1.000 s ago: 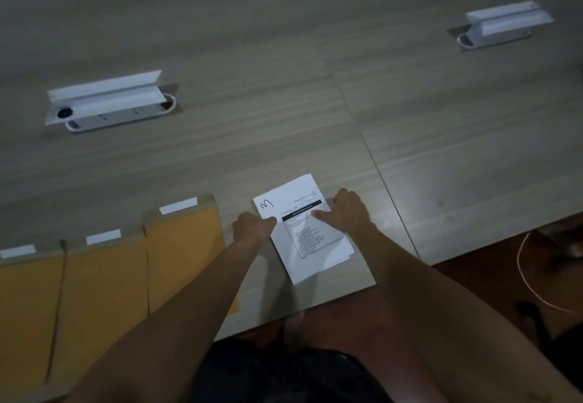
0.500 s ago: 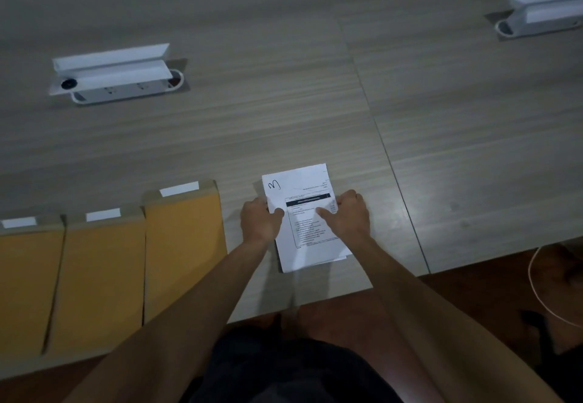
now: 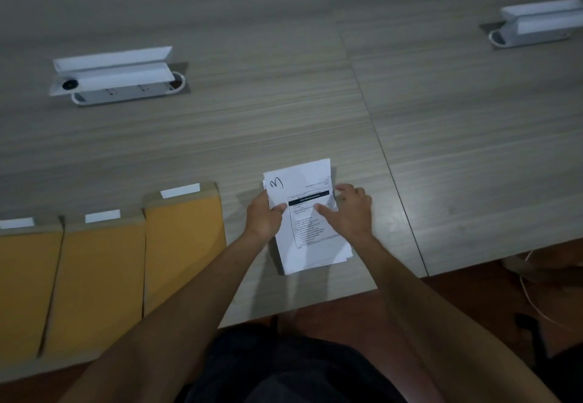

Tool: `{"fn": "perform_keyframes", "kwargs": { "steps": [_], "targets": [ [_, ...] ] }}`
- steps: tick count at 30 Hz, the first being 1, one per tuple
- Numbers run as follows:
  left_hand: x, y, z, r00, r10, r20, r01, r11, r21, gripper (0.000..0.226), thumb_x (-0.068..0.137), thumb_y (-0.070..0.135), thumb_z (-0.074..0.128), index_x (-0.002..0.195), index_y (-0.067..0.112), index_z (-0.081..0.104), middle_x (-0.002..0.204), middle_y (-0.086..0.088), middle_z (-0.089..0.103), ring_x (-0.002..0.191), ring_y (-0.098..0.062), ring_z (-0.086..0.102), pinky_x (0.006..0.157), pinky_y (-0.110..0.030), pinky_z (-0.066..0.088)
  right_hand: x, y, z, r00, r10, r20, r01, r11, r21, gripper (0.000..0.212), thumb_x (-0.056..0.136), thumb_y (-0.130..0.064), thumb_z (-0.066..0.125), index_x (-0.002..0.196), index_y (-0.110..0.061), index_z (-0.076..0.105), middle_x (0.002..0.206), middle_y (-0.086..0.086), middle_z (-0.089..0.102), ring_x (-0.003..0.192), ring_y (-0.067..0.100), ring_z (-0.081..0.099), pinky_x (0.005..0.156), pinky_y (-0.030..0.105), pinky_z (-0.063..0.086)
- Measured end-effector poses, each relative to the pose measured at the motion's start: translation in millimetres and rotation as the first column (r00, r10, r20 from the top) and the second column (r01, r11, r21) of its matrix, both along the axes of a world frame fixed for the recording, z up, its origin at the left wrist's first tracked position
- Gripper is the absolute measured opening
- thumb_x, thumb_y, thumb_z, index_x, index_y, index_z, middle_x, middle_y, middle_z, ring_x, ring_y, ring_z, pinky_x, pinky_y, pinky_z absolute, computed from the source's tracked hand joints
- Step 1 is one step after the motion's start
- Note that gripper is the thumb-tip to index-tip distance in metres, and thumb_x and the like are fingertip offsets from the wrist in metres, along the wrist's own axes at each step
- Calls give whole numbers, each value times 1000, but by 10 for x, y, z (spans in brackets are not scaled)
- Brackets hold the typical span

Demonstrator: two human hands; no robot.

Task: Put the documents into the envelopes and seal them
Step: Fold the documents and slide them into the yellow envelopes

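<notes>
A thin stack of white printed documents (image 3: 310, 254) marked with a handwritten "3" lies near the table's front edge. My left hand (image 3: 263, 218) grips the stack's left edge, thumb on top. My right hand (image 3: 348, 212) rests on the right side, thumb pressing the top sheet and fingers spread past the edge. Three yellow-brown envelopes lie side by side to the left, flaps open with white strips: the nearest envelope (image 3: 184, 245), the middle envelope (image 3: 97, 279) and the far-left envelope (image 3: 22, 286).
The grey wood-grain table (image 3: 284, 103) has a seam running past the stack's right. A white open socket box (image 3: 115, 76) stands at the back left, another socket box (image 3: 536, 25) at the back right. A thin cable (image 3: 533, 295) lies on the floor at right.
The stack has turned more upright, its sheets pulled closer together. My left hand has slid onto its left edge and my right hand has shifted toward the right edge.
</notes>
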State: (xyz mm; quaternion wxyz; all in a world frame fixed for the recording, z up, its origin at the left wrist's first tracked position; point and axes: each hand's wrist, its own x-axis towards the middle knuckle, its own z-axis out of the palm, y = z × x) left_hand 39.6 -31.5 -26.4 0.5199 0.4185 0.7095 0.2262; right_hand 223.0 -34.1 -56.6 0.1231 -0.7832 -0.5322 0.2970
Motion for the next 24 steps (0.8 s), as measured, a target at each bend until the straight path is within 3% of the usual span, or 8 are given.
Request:
{"fn": "perform_keyframes", "kwargs": {
  "steps": [2, 5, 9, 12, 16, 24],
  "targets": [
    [-105, 61, 64, 999, 27, 30, -27, 1000, 5, 31, 97, 9, 56, 128, 10, 56, 130, -8, 61, 115, -27, 58, 97, -44, 50, -32, 64, 138, 989, -16, -145, 20, 1000, 21, 56, 75, -44, 79, 119, -17, 59, 111, -3, 58, 106, 14, 50, 88, 26, 40],
    [-325, 144, 207, 996, 56, 71, -59, 998, 38, 30, 98, 11, 55, 128, 14, 55, 128, -5, 62, 114, -25, 59, 97, -46, 50, -199, 177, 355, 873, -119, -473, 108, 993, -50, 36, 78, -25, 81, 104, -14, 59, 106, 1, 69, 89, 14, 65, 80, 29, 56],
    [-734, 169, 407, 979, 112, 169, -130, 986, 102, 36, 91, 11, 67, 125, 17, 56, 119, 4, 65, 106, -15, 62, 90, -35, 50, -620, 269, 479, 772, -89, -630, 35, 995, -98, 27, 85, -14, 73, 109, -13, 60, 112, 1, 70, 102, 19, 67, 94, 43, 55],
    [-1106, 144, 516, 966, 179, 187, -203, 972, 116, 35, 84, 9, 74, 115, 19, 59, 109, 7, 68, 98, -9, 64, 85, -34, 51, -1021, 279, 578, 760, -4, -650, -31, 999, -43, 29, 89, -16, 69, 116, -17, 61, 117, -1, 68, 107, 19, 64, 94, 40, 54],
    [-1615, 73, 600, 947, 249, 205, -283, 946, 156, 39, 79, 2, 76, 114, 13, 63, 108, 1, 70, 100, -16, 66, 84, -37, 56, -1541, 274, 657, 764, 72, -641, -49, 997, 54, 28, 89, -16, 69, 115, -19, 61, 111, 0, 68, 103, 19, 64, 85, 32, 57],
    [-2234, 25, 483, 935, 264, 236, -307, 936, 171, 39, 77, -2, 77, 110, 13, 64, 107, -2, 71, 101, -18, 67, 85, -38, 57, -2150, 188, 574, 812, 107, -574, -54, 993, 109, 32, 87, -17, 72, 118, -18, 63, 103, -2, 68, 100, 19, 66, 84, 39, 58]
  ]
}}
